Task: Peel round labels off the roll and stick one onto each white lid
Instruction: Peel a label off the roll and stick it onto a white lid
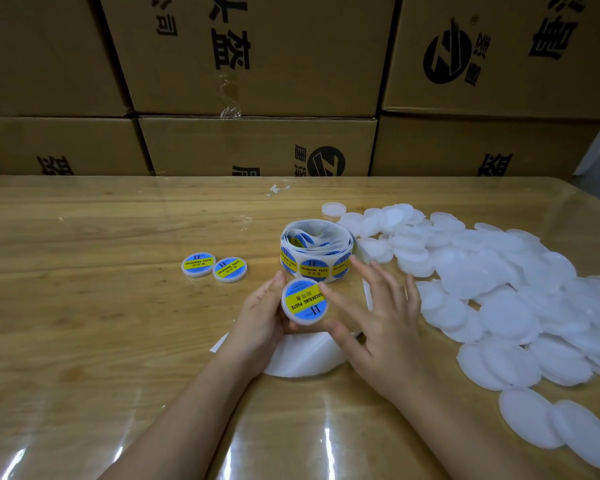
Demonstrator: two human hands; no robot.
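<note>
The sticking step looks nearly finished. The left hand (260, 320) grips a white lid (287, 313) by its rim, thumb and fingers curled round it, and a blue-and-yellow soldering-paste label (307, 301) sits on top. The right hand (378, 327) is spread with straight fingers, its index fingertip touching the label's edge at 3 o'clock, seemingly smoothing it. Next, I judge, this lid joins the two labelled lids (213, 267) at 10 o'clock. A fresh label then comes off the label roll (316, 254) at 12 o'clock, for a bare lid from the pile of white lids (516, 299) at 3 o'clock on the desk (84, 323).
</note>
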